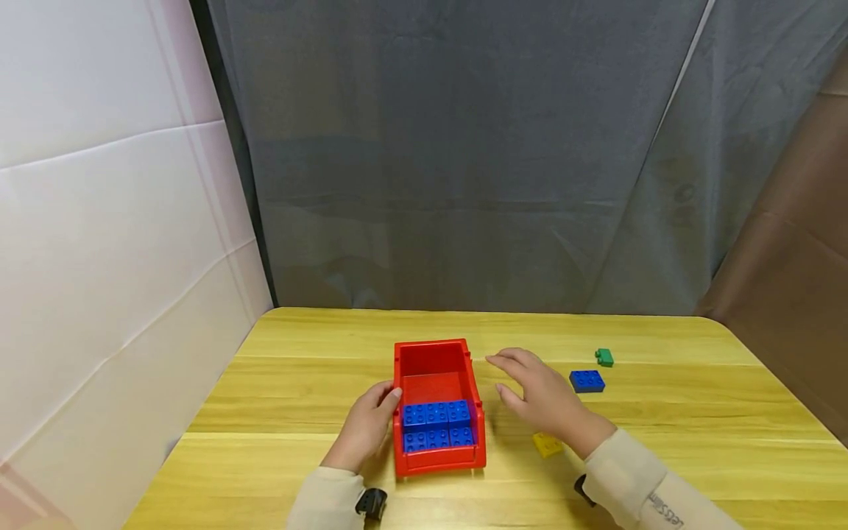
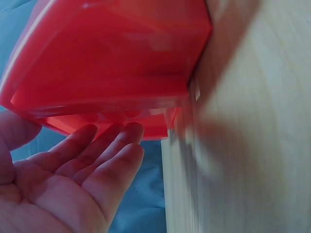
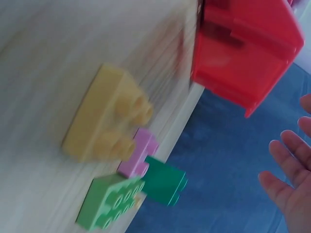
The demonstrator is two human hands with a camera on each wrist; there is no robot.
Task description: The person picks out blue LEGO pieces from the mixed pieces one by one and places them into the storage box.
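Note:
A red plastic bin [image 1: 440,462] stands upright on the table, with several blue toy bricks [image 1: 437,425] in its near end. My left hand [image 1: 366,423] holds the bin's left side, thumb up at the rim. In the left wrist view its fingers [image 2: 109,150] reach up against the bin's side under the lip. To the right of the bin, my right hand [image 1: 539,394] hovers over the table, fingers spread and nothing in them. A yellow brick [image 1: 547,444] lies below its wrist. That brick [image 3: 90,116] looms blurred in the right wrist view.
Right of my right hand, a blue brick [image 1: 587,381] and a small green brick [image 1: 603,358] lie on the wooden table [image 1: 318,346]. The right wrist view shows a light green brick [image 3: 104,206], a pink brick [image 3: 136,158] and a dark green brick [image 3: 163,182]. A grey curtain [image 1: 424,162] hangs behind.

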